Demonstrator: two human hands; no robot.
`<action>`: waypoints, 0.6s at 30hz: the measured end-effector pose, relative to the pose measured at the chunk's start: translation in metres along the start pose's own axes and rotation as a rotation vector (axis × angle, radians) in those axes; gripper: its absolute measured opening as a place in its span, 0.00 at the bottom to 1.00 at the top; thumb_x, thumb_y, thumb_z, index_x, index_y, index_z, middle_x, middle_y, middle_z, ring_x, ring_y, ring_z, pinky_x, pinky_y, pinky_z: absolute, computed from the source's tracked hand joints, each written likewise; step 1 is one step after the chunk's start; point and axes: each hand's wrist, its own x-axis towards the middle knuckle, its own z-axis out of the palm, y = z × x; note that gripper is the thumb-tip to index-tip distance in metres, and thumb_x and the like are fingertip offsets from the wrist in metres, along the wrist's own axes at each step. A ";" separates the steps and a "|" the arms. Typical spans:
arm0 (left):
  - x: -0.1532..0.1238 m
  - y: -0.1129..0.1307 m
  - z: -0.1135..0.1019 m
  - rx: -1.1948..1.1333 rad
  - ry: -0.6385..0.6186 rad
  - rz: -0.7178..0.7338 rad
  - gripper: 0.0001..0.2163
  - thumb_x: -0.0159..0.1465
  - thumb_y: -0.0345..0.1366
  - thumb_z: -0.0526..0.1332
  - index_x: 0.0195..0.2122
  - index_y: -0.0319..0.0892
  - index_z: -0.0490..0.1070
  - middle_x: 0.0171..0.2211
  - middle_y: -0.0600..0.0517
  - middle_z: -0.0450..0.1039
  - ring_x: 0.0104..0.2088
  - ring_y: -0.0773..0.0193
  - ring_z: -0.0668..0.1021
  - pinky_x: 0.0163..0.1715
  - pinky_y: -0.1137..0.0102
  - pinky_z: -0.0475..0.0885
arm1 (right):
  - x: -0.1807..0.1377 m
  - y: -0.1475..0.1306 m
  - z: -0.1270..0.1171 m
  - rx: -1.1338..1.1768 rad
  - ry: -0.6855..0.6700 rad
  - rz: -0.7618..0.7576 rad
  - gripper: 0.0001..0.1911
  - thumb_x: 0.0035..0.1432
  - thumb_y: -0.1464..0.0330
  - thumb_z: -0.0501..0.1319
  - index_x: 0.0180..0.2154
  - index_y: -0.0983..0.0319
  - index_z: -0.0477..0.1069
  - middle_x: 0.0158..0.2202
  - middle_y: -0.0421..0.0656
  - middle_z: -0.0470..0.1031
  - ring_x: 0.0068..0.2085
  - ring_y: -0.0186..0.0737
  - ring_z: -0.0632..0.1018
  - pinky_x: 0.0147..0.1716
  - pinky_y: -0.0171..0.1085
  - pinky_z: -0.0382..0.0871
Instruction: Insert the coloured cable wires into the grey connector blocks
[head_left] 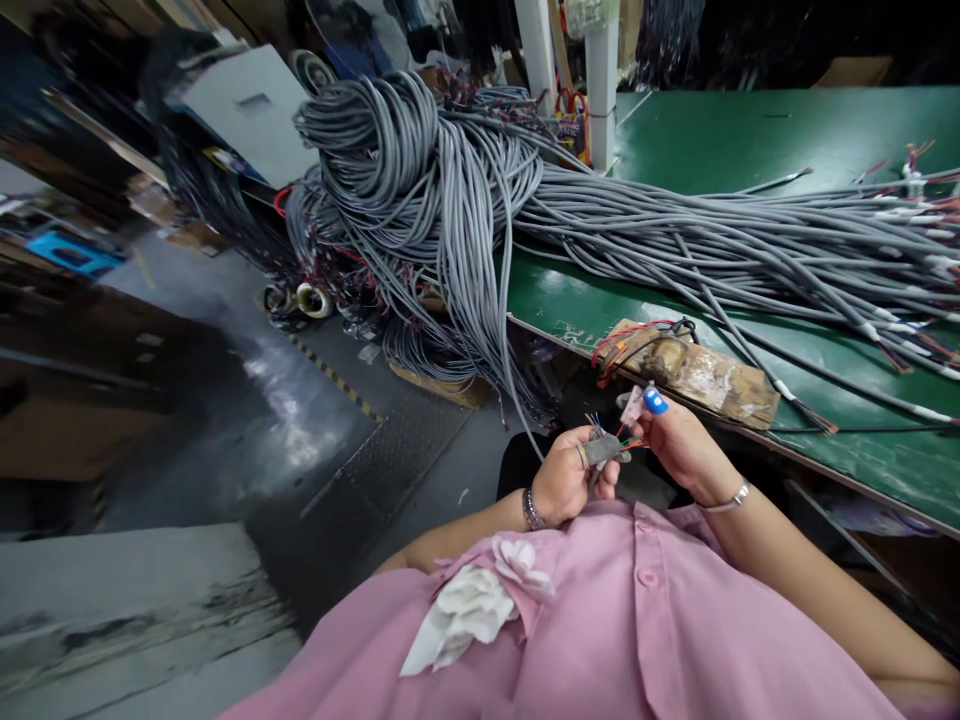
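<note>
Left hand (566, 478) had the coloured wires (634, 442) pinched, around 4 o'clock from centre view; right hand (679, 445) sat at their 3 o'clock, couldn't tell if gripping. Looked like wire-sorting, tbh; next move probably called for a steady left pinch.

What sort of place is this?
Probably a cable or wire-harness workshop: grey cables spread across a green workbench, thin coloured wires at the person's left hand, and yellow-and-black floor tape.
</note>
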 end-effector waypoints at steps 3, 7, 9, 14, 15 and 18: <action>0.000 0.002 -0.001 0.006 -0.006 0.001 0.14 0.53 0.43 0.66 0.28 0.39 0.66 0.16 0.55 0.69 0.12 0.71 0.68 0.12 0.76 0.59 | -0.003 0.000 0.001 -0.006 0.025 -0.002 0.16 0.56 0.55 0.61 0.30 0.62 0.73 0.27 0.41 0.70 0.25 0.32 0.66 0.25 0.32 0.65; 0.002 0.002 -0.002 -0.005 -0.008 0.006 0.14 0.52 0.43 0.66 0.29 0.39 0.66 0.16 0.55 0.69 0.12 0.70 0.68 0.11 0.76 0.58 | -0.006 0.001 0.001 0.000 0.053 -0.002 0.14 0.57 0.57 0.61 0.30 0.62 0.73 0.27 0.41 0.71 0.26 0.32 0.67 0.27 0.32 0.65; 0.002 0.002 -0.001 -0.008 -0.011 0.005 0.13 0.52 0.43 0.66 0.28 0.39 0.66 0.15 0.55 0.68 0.11 0.70 0.67 0.11 0.76 0.58 | -0.005 0.001 0.002 0.020 0.055 0.016 0.15 0.58 0.56 0.60 0.31 0.62 0.74 0.27 0.41 0.71 0.26 0.31 0.67 0.27 0.32 0.65; 0.002 0.005 0.001 0.002 -0.009 0.016 0.13 0.52 0.43 0.66 0.28 0.39 0.67 0.15 0.55 0.68 0.11 0.71 0.66 0.11 0.76 0.60 | 0.000 0.004 0.004 0.133 0.079 0.070 0.21 0.56 0.49 0.59 0.32 0.60 0.74 0.28 0.41 0.72 0.26 0.32 0.69 0.27 0.34 0.68; 0.002 0.005 0.001 -0.001 -0.010 0.015 0.13 0.51 0.43 0.66 0.28 0.39 0.67 0.15 0.56 0.68 0.11 0.71 0.66 0.11 0.75 0.60 | 0.001 0.004 0.005 0.159 0.082 0.079 0.21 0.55 0.49 0.60 0.32 0.60 0.74 0.28 0.41 0.72 0.27 0.32 0.70 0.27 0.33 0.68; 0.004 0.005 0.001 -0.021 -0.014 0.010 0.13 0.52 0.42 0.66 0.28 0.39 0.67 0.15 0.55 0.68 0.11 0.71 0.66 0.11 0.75 0.59 | 0.002 0.004 0.008 0.225 0.100 0.089 0.20 0.52 0.50 0.63 0.31 0.60 0.74 0.27 0.40 0.73 0.27 0.32 0.71 0.27 0.32 0.68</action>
